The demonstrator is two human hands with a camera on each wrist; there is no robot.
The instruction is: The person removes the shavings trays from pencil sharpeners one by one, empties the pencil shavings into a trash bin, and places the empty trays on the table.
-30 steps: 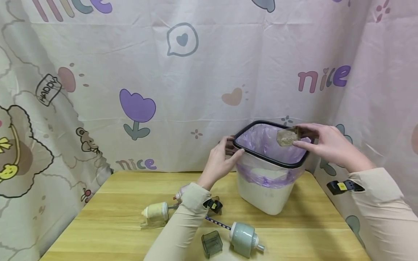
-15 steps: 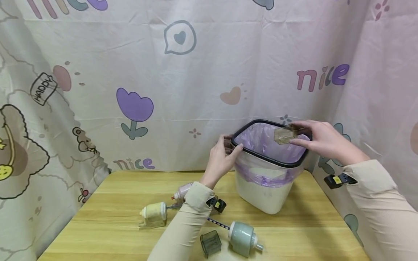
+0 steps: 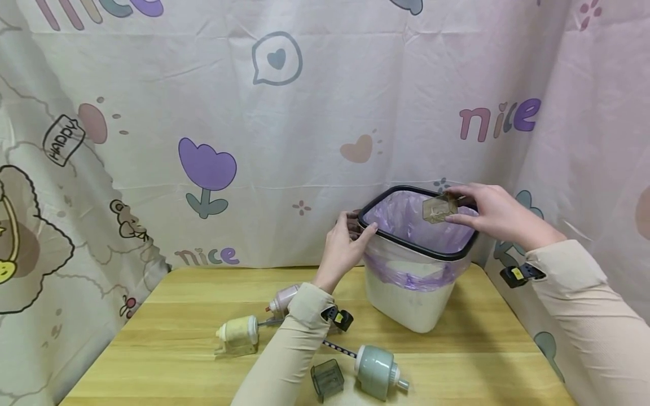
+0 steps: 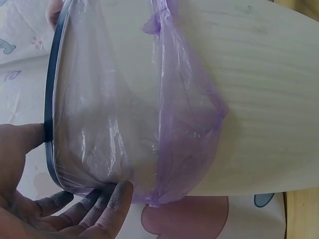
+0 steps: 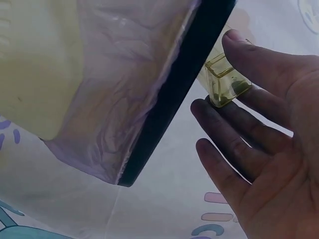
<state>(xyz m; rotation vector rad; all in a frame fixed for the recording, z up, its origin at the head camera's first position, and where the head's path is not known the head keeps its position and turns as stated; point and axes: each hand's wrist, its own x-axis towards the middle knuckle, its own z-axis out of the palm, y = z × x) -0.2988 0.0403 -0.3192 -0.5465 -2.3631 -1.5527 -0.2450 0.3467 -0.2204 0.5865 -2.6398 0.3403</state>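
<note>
My right hand (image 3: pixel 500 217) pinches a small see-through yellowish shavings drawer (image 3: pixel 439 208) between thumb and fingers. It hangs tilted over the mouth of a white trash bin (image 3: pixel 406 307). In the right wrist view, dark bits show inside the drawer (image 5: pixel 227 84). My left hand (image 3: pixel 342 251) holds the bin's left corner, thumb at the black rim (image 3: pixel 437 255) and fingers round the outside. The left wrist view shows those fingers touching the purple bin liner (image 4: pixel 192 124) folded over the rim. How much lies inside the bin is hidden.
On the wooden table (image 3: pixel 198 287) lie a yellow pencil sharpener (image 3: pixel 238 331), a pink one (image 3: pixel 284 298) partly behind my left sleeve, and a teal one (image 3: pixel 376 371) with a dotted pencil (image 3: pixel 341 349) in it. Beside the teal sharpener sits a grey see-through drawer (image 3: pixel 327 379). A printed curtain (image 3: pixel 284 141) hangs behind.
My right hand has shifted a little left over the bin with the drawer, whose tilt varies. The drawer looks less full than a second ago. My left hand keeps its hold on the bin.
</note>
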